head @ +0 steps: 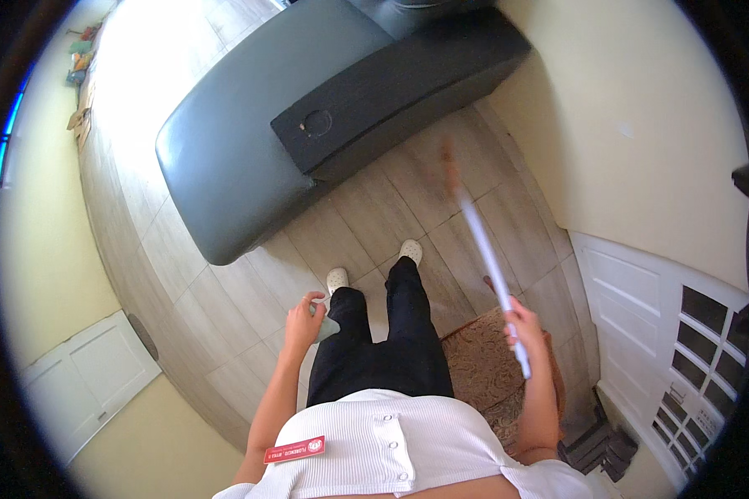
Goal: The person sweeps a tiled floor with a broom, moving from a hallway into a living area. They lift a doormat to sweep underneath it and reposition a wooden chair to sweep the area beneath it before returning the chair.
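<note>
My right hand (524, 325) is closed around the lower part of a white stick (490, 249). The stick slants up and away over the tiled floor. Its far end carries a blurred reddish-brown head (449, 165), perhaps a duster, beside the sofa's dark armrest. In my left hand (306, 321), next to my left thigh, the fingers are curled around a pale green item (327, 329); it looks like a cloth, though the hand partly hides it. A grey sofa (243, 137) with a black armrest (399, 93) stands before me. On that armrest lies a thin dark loop (317, 123).
A brown patterned upholstered seat (484, 368) is close by my right leg. Along the right run a cream wall (643, 125) and a white paned door (630, 274). A dark rack (590, 443) stands at lower right. Several items (81, 62) line the left wall.
</note>
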Available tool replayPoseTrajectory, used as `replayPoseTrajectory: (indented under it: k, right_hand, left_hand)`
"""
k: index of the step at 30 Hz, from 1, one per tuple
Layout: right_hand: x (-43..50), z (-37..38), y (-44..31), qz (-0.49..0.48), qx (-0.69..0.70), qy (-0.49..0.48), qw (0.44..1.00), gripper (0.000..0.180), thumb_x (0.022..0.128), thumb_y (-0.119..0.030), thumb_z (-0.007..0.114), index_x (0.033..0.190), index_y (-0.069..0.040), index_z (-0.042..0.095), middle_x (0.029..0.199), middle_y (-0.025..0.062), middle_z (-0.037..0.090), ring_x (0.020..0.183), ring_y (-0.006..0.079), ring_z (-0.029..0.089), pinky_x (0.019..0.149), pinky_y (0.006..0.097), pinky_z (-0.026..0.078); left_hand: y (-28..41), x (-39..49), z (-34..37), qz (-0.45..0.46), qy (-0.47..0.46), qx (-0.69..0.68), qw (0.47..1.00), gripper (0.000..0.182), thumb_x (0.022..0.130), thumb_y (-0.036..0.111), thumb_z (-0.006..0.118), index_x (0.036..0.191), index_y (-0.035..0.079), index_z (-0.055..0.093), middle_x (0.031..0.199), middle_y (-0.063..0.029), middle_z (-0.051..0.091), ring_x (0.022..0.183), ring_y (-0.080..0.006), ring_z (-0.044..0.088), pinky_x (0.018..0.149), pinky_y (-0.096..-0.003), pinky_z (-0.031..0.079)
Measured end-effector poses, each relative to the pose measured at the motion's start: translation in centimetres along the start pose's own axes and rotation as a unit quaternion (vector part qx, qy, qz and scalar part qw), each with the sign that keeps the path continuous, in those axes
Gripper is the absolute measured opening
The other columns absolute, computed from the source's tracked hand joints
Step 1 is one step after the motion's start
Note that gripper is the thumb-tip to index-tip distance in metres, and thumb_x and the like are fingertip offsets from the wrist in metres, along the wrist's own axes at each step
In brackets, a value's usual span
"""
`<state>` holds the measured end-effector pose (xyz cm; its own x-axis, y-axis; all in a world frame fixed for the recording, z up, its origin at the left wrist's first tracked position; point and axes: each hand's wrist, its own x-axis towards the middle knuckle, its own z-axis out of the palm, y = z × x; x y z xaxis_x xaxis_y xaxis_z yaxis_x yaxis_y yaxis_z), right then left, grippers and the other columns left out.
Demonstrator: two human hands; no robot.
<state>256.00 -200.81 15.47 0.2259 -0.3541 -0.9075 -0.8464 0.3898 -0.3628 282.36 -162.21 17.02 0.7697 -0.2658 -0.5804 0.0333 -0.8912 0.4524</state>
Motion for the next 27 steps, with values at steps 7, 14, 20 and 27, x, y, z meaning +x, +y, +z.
replayPoseTrajectory:
  k: [7, 14, 20, 27]
  right_hand:
    - [17.4, 2.3, 0.5, -0.077, -0.034, 0.187, 0.979, 0.01, 0.08, -0.012, 0.05, 0.077, -0.003, 0.05, 0.052, 0.0054, 0.046, 0.04, 0.0183, 0.046, 0.037, 0.0338, 0.038]
    - [13.6, 35.9, 6.4, -0.094, -0.206, 0.046, 0.973, 0.048, 0.08, -0.007, 0.046, 0.126, -0.003, 0.035, 0.081, 0.0219, 0.062, 0.059, 0.032, 0.064, 0.052, 0.0401, 0.054]
    - [-1.9, 47.7, 9.8, -0.109, -0.281, -0.092, 0.949, 0.05, 0.082, -0.018, 0.051, 0.131, -0.015, 0.04, 0.07, 0.0146, 0.06, 0.053, 0.0235, 0.06, 0.052, 0.0373, 0.05]
    - [-14.4, 26.4, 8.8, 0.043, -0.055, -0.017, 0.997, 0.046, 0.085, -0.012, 0.052, 0.13, -0.021, 0.044, 0.061, 0.0019, 0.05, 0.042, 0.0092, 0.044, 0.035, 0.0252, 0.036]
  left_hand:
    - [-7.7, -2.4, -2.2, -0.017, -0.008, -0.035, 0.999, 0.023, 0.078, 0.022, 0.055, 0.098, 0.013, 0.061, 0.076, -0.014, 0.063, 0.068, -0.032, 0.061, 0.065, -0.0398, 0.047]
    - [-17.7, -3.4, -7.2, -0.038, -0.008, -0.039, 0.998, 0.023, 0.079, 0.022, 0.054, 0.098, 0.012, 0.061, 0.076, -0.0136, 0.063, 0.071, -0.0311, 0.061, 0.067, -0.0384, 0.047]
    - [-22.5, -1.9, -10.1, 0.011, 0.023, -0.053, 0.998, 0.022, 0.08, 0.021, 0.052, 0.096, 0.009, 0.061, 0.076, -0.0125, 0.064, 0.071, -0.0305, 0.062, 0.068, -0.0384, 0.047]
    - [-25.2, -2.2, -10.0, 0.003, 0.004, -0.062, 0.998, 0.022, 0.079, 0.021, 0.052, 0.096, 0.01, 0.061, 0.075, -0.013, 0.064, 0.073, -0.0312, 0.061, 0.068, -0.0385, 0.047]
